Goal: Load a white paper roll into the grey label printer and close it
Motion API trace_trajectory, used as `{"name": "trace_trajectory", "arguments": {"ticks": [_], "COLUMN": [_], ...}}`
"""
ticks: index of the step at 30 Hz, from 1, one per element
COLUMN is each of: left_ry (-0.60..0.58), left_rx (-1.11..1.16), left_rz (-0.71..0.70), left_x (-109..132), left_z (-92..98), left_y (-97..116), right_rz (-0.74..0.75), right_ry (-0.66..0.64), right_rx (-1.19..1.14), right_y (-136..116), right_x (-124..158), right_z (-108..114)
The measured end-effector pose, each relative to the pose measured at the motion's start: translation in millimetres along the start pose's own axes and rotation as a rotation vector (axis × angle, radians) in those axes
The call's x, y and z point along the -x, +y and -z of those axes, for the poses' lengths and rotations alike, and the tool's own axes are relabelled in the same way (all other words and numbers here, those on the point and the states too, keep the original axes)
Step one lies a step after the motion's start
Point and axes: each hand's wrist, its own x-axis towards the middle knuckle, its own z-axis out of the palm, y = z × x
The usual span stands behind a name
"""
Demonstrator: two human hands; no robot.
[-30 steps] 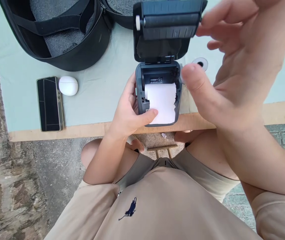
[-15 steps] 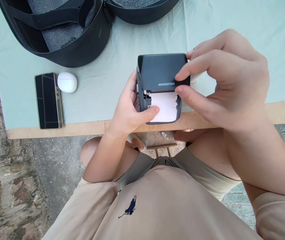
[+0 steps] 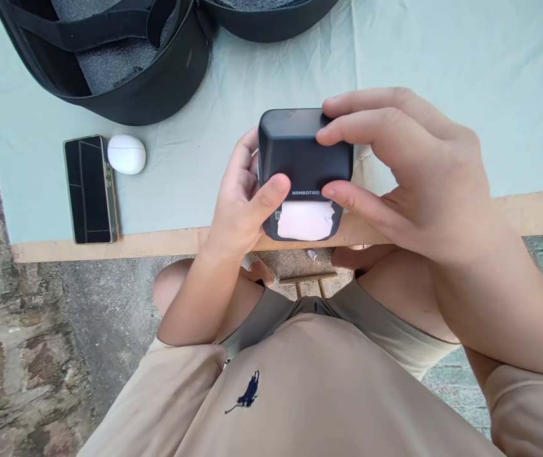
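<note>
A small black label printer [image 3: 306,155] marked NIIMBOT is held over the table's front edge, its lid down. White label paper [image 3: 306,221] with a ragged edge sticks out at its near end. My left hand [image 3: 243,200] grips the printer's left side, thumb on top by the lid's lower corner and the other fingers round the side. With fingertips on the lid's top and right part and the thumb at its lower right corner, my right hand [image 3: 418,162] presses on the printer. The printer's underside is hidden.
A phone [image 3: 91,190] lies at the table's left, a white rounded earbud case [image 3: 127,154] touching or just beside it. Behind them stands an open black zip case [image 3: 157,95] with grey foam inside. The pale cloth [image 3: 418,51] ends at a wooden table edge [image 3: 171,243] near my knees.
The printer's lid has come down over the paper compartment, so less of the paper shows. My left thumb has moved from the paper up onto the lid, and my right fingers have shifted left.
</note>
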Motion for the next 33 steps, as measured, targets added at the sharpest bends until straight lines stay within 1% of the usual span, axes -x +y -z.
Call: {"name": "trace_trajectory", "arguments": {"ticks": [6, 9, 20, 23, 26, 30, 33], "left_ry": [0.043, 0.038, 0.002, -0.010, 0.010, 0.023, 0.045], "left_rx": [-0.070, -0.073, 0.007, 0.014, 0.044, 0.111, 0.071], "left_rz": [0.022, 0.023, 0.009, 0.012, 0.009, 0.039, 0.060], "left_x": [0, -1, -1, 0, 0, -2, -3], "left_z": [-3.8, -3.6, -3.1, -2.6, -2.8, -0.8, 1.4], "left_y": [3, 2, 4, 3, 3, 3, 3], "right_rz": [0.003, -0.003, 0.066, 0.057, 0.034, 0.033, 0.047], "right_ry": [-0.009, -0.007, 0.020, 0.016, 0.012, 0.054, 0.090], "right_rx": [0.031, 0.022, 0.029, 0.028, 0.038, 0.026, 0.041], "right_y": [-5, -3, -1, -2, -3, -3, -2], "right_x": [2, 2, -1, -1, 0, 1, 2], "right_z": [1, 1, -1, -1, -2, -7, -11]}}
